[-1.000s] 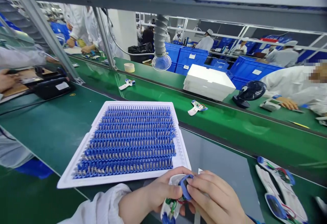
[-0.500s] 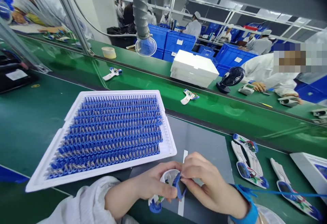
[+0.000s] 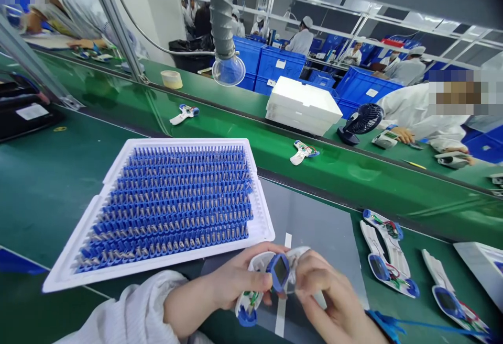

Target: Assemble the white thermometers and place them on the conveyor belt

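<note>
My left hand (image 3: 239,276) is closed around an opened white device housing (image 3: 246,302) with green wiring inside and a blue end piece at the bottom. Its thumb presses on a blue-framed display piece (image 3: 280,272), whose dark screen faces up. Close on the right, my right hand (image 3: 330,291) has its fingers pinched on a crumpled, translucent white film (image 3: 297,260) beside the display. Both hands are above the grey mat (image 3: 314,218). Left of them lies a white tray (image 3: 261,229) filled with rows of blue parts (image 3: 176,202).
Opened device halves with wires (image 3: 389,250) lie at the right, another one (image 3: 448,297) beyond them. Green conveyor (image 3: 243,145) carries two white housings (image 3: 304,152). White foam boxes (image 3: 302,103), a fan (image 3: 363,119) and a person's hands (image 3: 404,134) are across it.
The display piece has turned so its screen shows. My right hand has moved right, with the white film now visible at its fingers. The housings on the conveyor have shifted right.
</note>
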### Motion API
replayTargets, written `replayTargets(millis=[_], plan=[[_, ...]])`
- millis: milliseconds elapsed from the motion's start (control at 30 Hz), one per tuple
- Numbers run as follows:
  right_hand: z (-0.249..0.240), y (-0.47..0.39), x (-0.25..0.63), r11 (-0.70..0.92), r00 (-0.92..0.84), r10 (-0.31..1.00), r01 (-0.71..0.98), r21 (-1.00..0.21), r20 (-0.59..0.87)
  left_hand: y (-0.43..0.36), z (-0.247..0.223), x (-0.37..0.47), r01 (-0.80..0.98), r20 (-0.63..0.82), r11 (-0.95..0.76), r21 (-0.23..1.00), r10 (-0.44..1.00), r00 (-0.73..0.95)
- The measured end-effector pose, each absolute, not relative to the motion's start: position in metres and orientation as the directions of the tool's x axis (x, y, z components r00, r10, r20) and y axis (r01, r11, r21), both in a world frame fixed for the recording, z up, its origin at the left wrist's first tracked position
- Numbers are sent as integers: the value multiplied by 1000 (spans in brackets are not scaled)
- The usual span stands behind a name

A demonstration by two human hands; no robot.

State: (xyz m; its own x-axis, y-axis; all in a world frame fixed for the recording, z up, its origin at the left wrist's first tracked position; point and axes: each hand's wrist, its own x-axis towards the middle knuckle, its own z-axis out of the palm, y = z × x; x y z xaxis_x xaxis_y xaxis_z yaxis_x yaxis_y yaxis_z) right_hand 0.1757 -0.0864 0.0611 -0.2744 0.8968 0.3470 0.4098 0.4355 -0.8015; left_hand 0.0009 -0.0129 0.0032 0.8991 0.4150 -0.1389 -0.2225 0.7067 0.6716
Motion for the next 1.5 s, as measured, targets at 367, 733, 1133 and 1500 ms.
replayTargets(millis=[367,733,1133,1500], plan=[[21,-93,172,-348,-125,937,-274,-896,-326,-23,-3,1,-15,109,-144,989,670,734],[20,-91,165,-359,-222,925,-237,-903,-309,-26,-1,6,68,200,-385,921,614,763],[11,-96,169,-418,-188,908,-338,-843,-374,-34,-6,3,166,99,-383,909,584,806],[7,-97,158,-413,-176,910,-463,-784,-376,-36,-7,1,82,207,-458,885,545,812]])
